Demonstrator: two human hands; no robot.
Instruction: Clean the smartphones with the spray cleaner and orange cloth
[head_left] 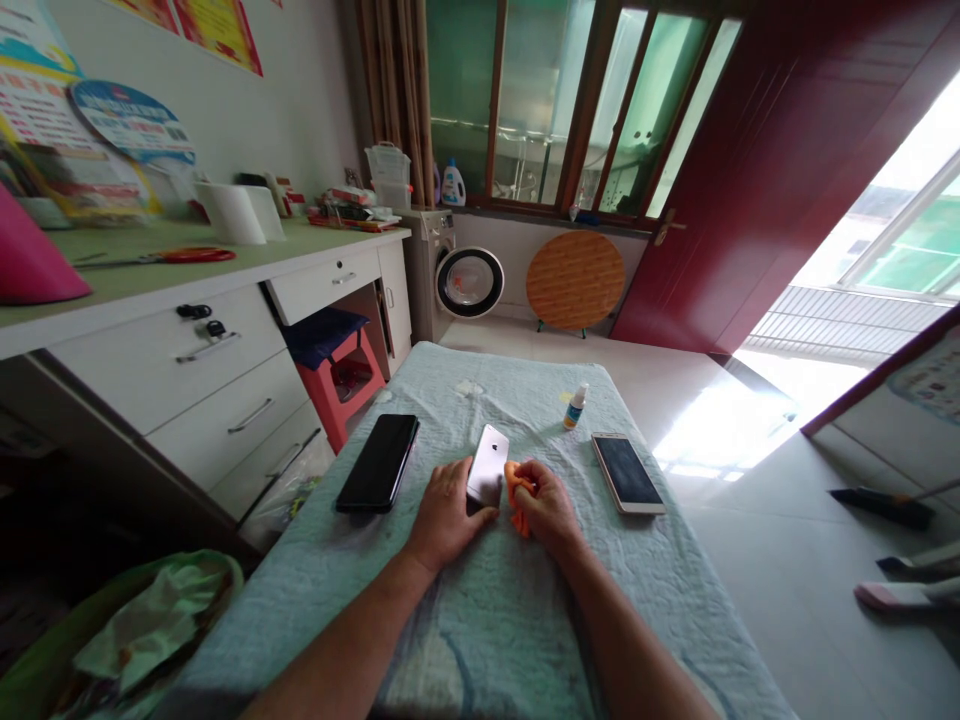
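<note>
A silver smartphone [490, 462] with a dark logo on its back is held, tilted up, in my left hand [444, 512], the thumb at its lower edge. My right hand [551, 508] pinches a crumpled orange cloth [517, 497] close to the phone's right side. To the left, a large black smartphone [379, 462] lies on the pale blue cloth cover [480, 620]. A gold-edged smartphone [628, 474] with a dark screen lies to the right. Behind it stands a small spray bottle [575, 408] with a white cap, upright.
Along the left runs a white desk [322, 250] with scissors [195, 256] and paper rolls [236, 213] on top. A red stool [346, 385] stands beneath it. Farther back are a washing machine [431, 262] with its door open and a round wooden board [576, 280]. A bin [232, 575] sits lower left.
</note>
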